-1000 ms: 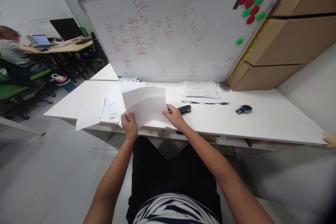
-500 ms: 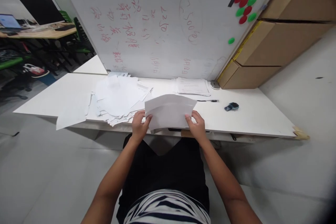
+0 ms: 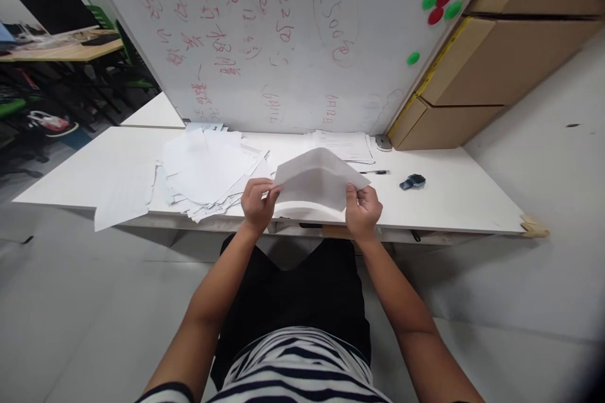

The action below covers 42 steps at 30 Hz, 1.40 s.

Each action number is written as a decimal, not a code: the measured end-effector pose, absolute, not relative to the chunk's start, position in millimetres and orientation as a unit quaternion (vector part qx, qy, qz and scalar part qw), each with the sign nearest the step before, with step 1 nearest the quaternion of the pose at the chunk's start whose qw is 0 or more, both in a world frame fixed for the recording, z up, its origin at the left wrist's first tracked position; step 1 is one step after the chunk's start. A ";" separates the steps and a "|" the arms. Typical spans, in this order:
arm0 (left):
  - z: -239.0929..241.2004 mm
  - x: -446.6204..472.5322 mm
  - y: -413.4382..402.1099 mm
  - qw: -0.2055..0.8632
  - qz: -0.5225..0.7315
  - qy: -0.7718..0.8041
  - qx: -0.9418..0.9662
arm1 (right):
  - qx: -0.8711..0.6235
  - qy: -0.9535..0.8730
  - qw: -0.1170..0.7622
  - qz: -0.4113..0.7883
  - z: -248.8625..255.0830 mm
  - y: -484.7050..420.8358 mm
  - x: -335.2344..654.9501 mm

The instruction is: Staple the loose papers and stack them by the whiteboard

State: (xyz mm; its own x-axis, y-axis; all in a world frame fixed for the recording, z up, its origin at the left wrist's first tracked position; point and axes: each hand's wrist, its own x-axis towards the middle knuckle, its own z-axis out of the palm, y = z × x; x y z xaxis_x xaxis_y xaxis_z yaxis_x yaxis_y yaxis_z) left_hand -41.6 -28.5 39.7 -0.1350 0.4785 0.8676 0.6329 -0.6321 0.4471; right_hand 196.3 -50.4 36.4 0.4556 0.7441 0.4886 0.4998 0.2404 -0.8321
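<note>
A sheet of paper (image 3: 314, 182) is held up between my two hands above the desk's front edge, bowed, with a peak at the middle of its far edge. My left hand (image 3: 259, 203) pinches its left end between thumb and fingers. At the right end, my right hand (image 3: 363, 209) grips it with the thumb on the near face. Left of my left hand lies a loose, untidy heap of papers (image 3: 203, 167). Behind the held sheet sits a neater paper stack (image 3: 347, 146), partly covered by it. I cannot tell whether the held paper is one sheet or more.
A pen (image 3: 375, 172) and a dark wristwatch (image 3: 413, 181) lie on the white desk (image 3: 449, 204) to the right. One paper (image 3: 123, 204) overhangs the front edge at left. A whiteboard (image 3: 302, 88) stands along the back, beside stacked cardboard boxes (image 3: 472, 69).
The sheet has risen and shifted slightly right, and its far edge now peaks instead of curving smoothly. Both hands moved with it, still gripping. The camera view has shifted a little.
</note>
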 end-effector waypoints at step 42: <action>-0.3 -34.9 -41.0 -0.338 -0.481 -0.516 -0.623 | -0.539 -0.572 0.494 0.373 10.8 -50.0 188.1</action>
